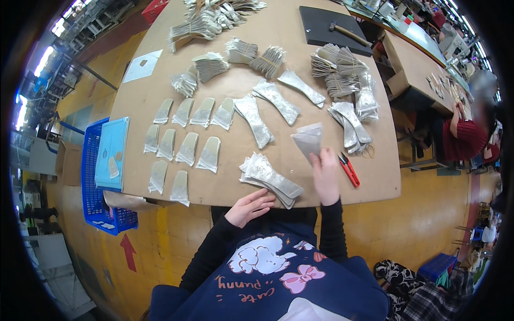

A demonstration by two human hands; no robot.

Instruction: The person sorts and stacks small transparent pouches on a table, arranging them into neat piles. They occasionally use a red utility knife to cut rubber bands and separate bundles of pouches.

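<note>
My right hand (325, 174) is closed on the narrow end of a few grey flared pieces (308, 138), held up over the table with their wide end pointing away from me. My left hand (250, 207) lies at the table's near edge with its fingers stretched out. Its fingertips are at the side of a fanned pile of silvery, hourglass-shaped flat pieces (272, 176). Red-handled thread snips (349, 171) lie just right of my right hand. Farther off are more loose silvery pieces (276, 101) and another small fanned stack (349, 125).
Short tan-and-grey pieces (186, 148) lie in rows at the left. Banded bundles (210, 67) and a large heap (340, 69) stand farther back. A hammer (348, 33) rests on a black board (316, 18). A blue crate (92, 176) stands beside the table; a co-worker (465, 134) sits at right.
</note>
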